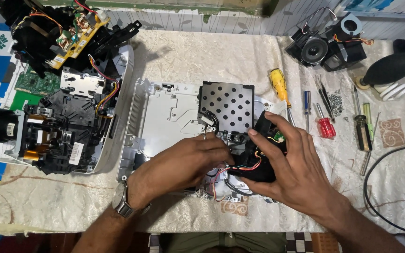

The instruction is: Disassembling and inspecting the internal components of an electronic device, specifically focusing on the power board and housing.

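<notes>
Your right hand wraps the black module, fingers curled over its top and side, holding it over the near right part of the white plastic chassis, which sits mid-worktop. Your left hand has its fingers bunched together at the red, orange and blue wires by the module; exact pinch is hidden, cannot tell what's between the tips.

Risks as I judge them: those thin wires look short, so lifting or twisting the module too far could tear them off their connector. The perforated metal plate just behind has edges that may nick insulation or your knuckles. Loose screws lie near the far right edge beside the yellow-handled screwdriver and red-handled screwdriver; a wrist sweep could scatter them. The gutted black assembly at the left edge sits close enough to bump.
</notes>
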